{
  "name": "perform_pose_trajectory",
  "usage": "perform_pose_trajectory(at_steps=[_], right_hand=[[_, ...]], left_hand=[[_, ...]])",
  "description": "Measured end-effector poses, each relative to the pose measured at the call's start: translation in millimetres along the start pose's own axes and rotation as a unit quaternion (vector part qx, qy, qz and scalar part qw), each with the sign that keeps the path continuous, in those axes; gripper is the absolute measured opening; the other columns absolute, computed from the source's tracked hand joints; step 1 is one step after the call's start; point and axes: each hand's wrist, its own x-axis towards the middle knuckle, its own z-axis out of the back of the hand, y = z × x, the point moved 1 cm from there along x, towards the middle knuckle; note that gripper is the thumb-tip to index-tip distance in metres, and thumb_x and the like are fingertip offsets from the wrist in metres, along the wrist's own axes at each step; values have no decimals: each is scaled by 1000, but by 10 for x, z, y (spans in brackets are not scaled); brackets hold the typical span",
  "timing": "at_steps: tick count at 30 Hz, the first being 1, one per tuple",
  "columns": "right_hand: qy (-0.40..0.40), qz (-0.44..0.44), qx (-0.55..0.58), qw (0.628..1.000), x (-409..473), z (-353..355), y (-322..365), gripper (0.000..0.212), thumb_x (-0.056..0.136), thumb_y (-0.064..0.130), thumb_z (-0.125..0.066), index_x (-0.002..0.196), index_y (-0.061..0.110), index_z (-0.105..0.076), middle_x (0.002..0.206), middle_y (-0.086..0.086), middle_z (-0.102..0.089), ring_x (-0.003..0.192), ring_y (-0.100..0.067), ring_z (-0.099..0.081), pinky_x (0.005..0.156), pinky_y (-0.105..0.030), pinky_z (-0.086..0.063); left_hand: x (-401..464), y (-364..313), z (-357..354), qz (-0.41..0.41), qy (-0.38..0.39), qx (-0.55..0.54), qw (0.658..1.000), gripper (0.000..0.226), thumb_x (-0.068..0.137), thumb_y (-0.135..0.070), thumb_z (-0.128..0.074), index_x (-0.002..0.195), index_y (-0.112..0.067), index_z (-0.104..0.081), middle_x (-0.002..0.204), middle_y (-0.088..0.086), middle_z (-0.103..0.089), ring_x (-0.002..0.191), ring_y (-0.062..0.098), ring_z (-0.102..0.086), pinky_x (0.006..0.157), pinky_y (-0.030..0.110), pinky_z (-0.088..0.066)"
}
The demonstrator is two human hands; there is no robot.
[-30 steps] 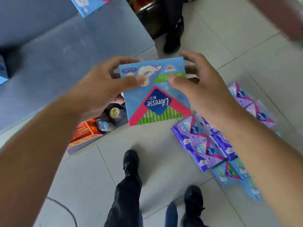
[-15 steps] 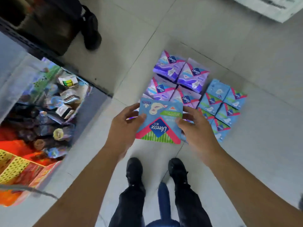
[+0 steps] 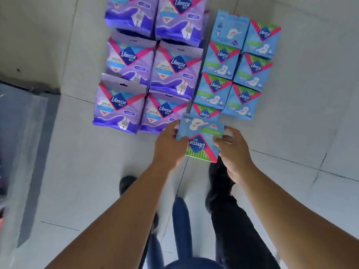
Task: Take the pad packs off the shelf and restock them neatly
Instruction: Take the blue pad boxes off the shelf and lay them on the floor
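Note:
Both hands hold one blue Libresse pad pack (image 3: pixel 201 139) low over the tiled floor. My left hand (image 3: pixel 170 146) grips its left edge and my right hand (image 3: pixel 232 150) grips its right edge. Just beyond it lie several blue packs (image 3: pixel 236 67) in two columns on the floor, the nearest one (image 3: pixel 205 112) partly hidden under the held pack. To their left, several larger purple packs (image 3: pixel 149 65) lie in two columns.
A grey shelf base (image 3: pixel 29 152) runs along the left edge. My black shoes (image 3: pixel 219 175) and dark trousers stand right below the held pack. Bare grey floor tiles (image 3: pixel 310 113) spread to the right and near left.
The view has swung from the shelf down to the floor. Both hands have carried the blue pack down and forward to the near end of the blue columns.

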Motion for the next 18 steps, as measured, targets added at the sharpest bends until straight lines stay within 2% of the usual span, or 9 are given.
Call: perform_pose_trajectory(at_steps=[2,4,6,8,11,13,15,17,18], right_hand=[[-14,-5,-2,1000,373,131,-179,43,77,27,-64,118,20,-58,106,-6,-70,97,-22,-69,81,-42,-58],[-33,-7,-18,999,681,221,-337,37,82,23,-65,118,19,-57,108,-5,-68,97,-21,-68,81,-41,-56],[-35,-5,-20,999,975,251,-457,34,84,20,-64,117,17,-58,109,-3,-68,98,-18,-68,81,-36,-56],[-18,-4,-1,1000,1209,219,-552,22,90,11,-59,109,22,-60,105,5,-68,92,-11,-68,76,-27,-54],[9,4,17,1000,1437,137,-630,27,93,2,-52,101,27,-58,100,14,-66,83,-2,-65,64,-16,-48],[19,21,-1,1000,1493,116,-643,30,92,1,-50,105,25,-61,100,14,-68,89,-3,-67,70,-19,-52],[18,32,-2,999,1474,136,-624,30,93,-1,-49,105,24,-61,95,18,-67,87,-1,-66,75,-23,-55],[12,41,-38,998,1354,164,-533,30,95,0,-47,118,15,-57,96,20,-63,84,6,-63,83,-23,-53],[13,44,-71,996,1241,179,-454,34,96,3,-47,127,14,-52,107,16,-63,95,6,-61,87,-23,-50]], left_hand=[[333,65,-276,2,25,23,999,37,75,-28,-62,111,-34,-57,103,-6,-69,94,14,-67,87,40,-55],[630,147,-497,2,39,60,997,39,77,-29,-59,116,-27,-56,108,-6,-69,97,15,-67,88,41,-55],[928,241,-676,6,45,90,995,44,79,-28,-53,123,-23,-52,112,-3,-69,97,18,-67,83,38,-55],[1182,361,-838,11,58,106,993,43,81,-24,-50,125,-19,-49,114,0,-67,100,22,-65,75,32,-52],[1395,479,-1013,8,55,98,994,46,85,-16,-49,131,-19,-46,118,-1,-63,106,22,-61,86,36,-52],[1460,551,-1062,-15,43,84,995,49,87,-13,-49,134,-21,-45,119,-7,-60,105,16,-62,89,36,-53],[1466,562,-1056,-44,36,68,996,49,85,-15,-51,134,-23,-47,120,-8,-63,102,13,-65,84,38,-57],[1358,470,-997,-49,35,42,997,41,91,-11,-54,130,-20,-48,119,-7,-64,99,10,-65,75,24,-57],[1271,397,-942,-45,28,45,998,37,93,-8,-51,128,-18,-47,118,-9,-61,96,9,-63,69,17,-53]])
